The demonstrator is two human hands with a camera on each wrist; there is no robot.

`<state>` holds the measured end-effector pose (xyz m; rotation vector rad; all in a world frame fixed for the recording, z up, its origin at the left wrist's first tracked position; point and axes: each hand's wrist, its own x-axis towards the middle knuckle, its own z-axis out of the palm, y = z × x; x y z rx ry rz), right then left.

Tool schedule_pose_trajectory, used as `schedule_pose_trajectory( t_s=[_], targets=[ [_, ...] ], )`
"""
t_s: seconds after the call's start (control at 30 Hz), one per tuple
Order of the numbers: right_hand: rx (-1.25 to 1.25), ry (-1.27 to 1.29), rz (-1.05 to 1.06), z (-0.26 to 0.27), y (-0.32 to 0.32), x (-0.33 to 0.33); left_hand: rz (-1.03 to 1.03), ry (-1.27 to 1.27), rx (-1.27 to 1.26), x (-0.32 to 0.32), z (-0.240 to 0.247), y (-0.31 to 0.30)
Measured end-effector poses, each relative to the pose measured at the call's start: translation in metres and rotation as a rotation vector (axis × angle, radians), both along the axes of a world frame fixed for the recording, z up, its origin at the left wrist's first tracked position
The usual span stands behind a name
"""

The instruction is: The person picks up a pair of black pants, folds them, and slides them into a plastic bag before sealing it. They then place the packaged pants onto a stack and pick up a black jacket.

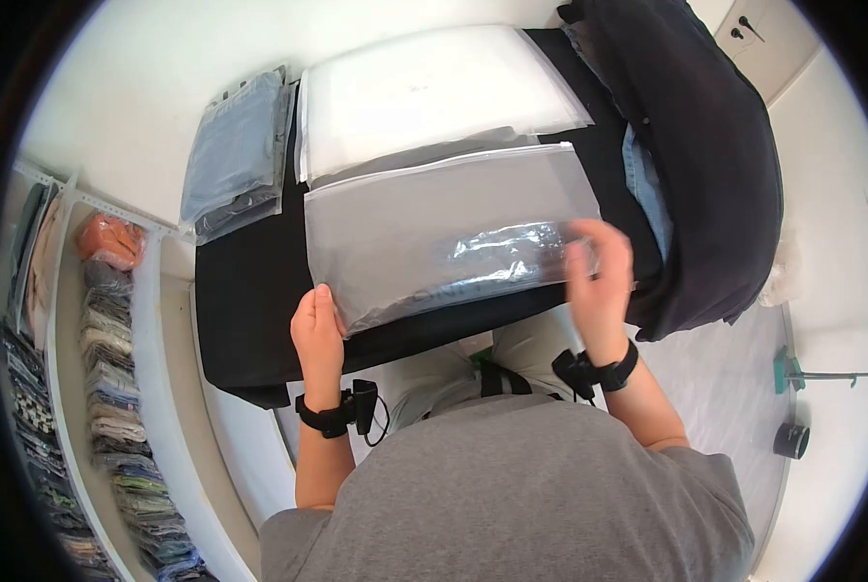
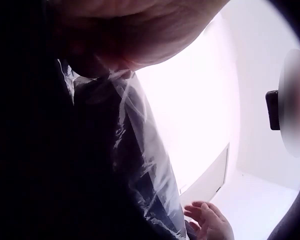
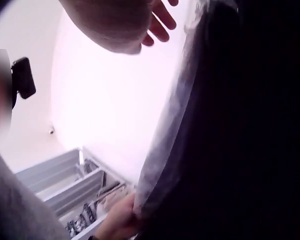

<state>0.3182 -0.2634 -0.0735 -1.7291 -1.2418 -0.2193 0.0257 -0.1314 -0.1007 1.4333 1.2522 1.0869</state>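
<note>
A clear plastic zip bag (image 1: pixel 434 233) with a dark folded item inside lies across the black-covered table, its white zip strip along the far edge. Its near left corner is pinched by my left hand (image 1: pixel 318 325), thumb on top. Over the right end of the bag is my right hand (image 1: pixel 604 281), slightly blurred, with fingers loosely bent and nothing held. The right wrist view shows these fingers (image 3: pixel 162 22) spread beside the bag's edge (image 3: pixel 170 130). In the left wrist view, the bag's shiny side (image 2: pixel 150 165) runs down from the left hand.
A pile of white plastic bags (image 1: pixel 434 92) lies behind the zip bag. Packed blue clothes (image 1: pixel 235 145) are stacked at the table's left back. Dark garments (image 1: pixel 705 165) and some denim (image 1: pixel 642 184) heap up on the right. Shelves (image 1: pixel 70 291) of bagged clothes stand at left.
</note>
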Motion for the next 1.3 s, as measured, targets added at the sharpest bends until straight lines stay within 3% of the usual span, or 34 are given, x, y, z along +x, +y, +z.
schedule_pose_trajectory(
  t_s=[0.03, 0.1, 0.17, 0.23, 0.3, 0.33, 0.4, 0.57, 0.97, 1.3],
  targets=[
    [-0.118, -0.242, 0.138, 0.013, 0.004, -0.015, 0.005, 0.005, 0.0, -0.002, 0.003, -0.001],
    [-0.236, -0.356, 0.183, 0.006, 0.018, -0.027, 0.0, 0.231, -0.109, -0.003, 0.016, -0.002],
    [-0.354, -0.48, 0.225, 0.005, 0.031, -0.029, 0.153, 0.659, 0.569, 0.007, 0.036, -0.01],
    [-0.409, -0.551, 0.259, 0.005, 0.041, -0.027, -0.175, 0.646, 0.734, 0.017, 0.068, -0.007],
    [-0.44, -0.578, 0.296, 0.007, 0.044, -0.022, -0.594, 0.942, 0.797, 0.036, 0.091, -0.001],
    [-0.47, -0.596, 0.331, 0.008, 0.046, -0.02, -0.585, 0.942, 0.785, 0.041, 0.09, 0.01],
    [-0.503, -0.661, 0.39, 0.012, 0.048, -0.01, -0.872, 1.097, 0.953, 0.047, 0.086, 0.028],
    [-0.572, -0.812, 0.657, 0.029, 0.067, 0.023, -0.998, 1.109, 0.883, 0.045, 0.065, 0.047],
    [-0.796, -0.617, 0.821, 0.028, 0.092, 0.033, -1.093, 1.031, 0.583, 0.054, 0.064, 0.062],
    [-0.86, -0.529, 0.911, 0.024, 0.097, 0.043, -1.181, 1.003, 0.503, 0.053, 0.065, 0.07]
  ],
)
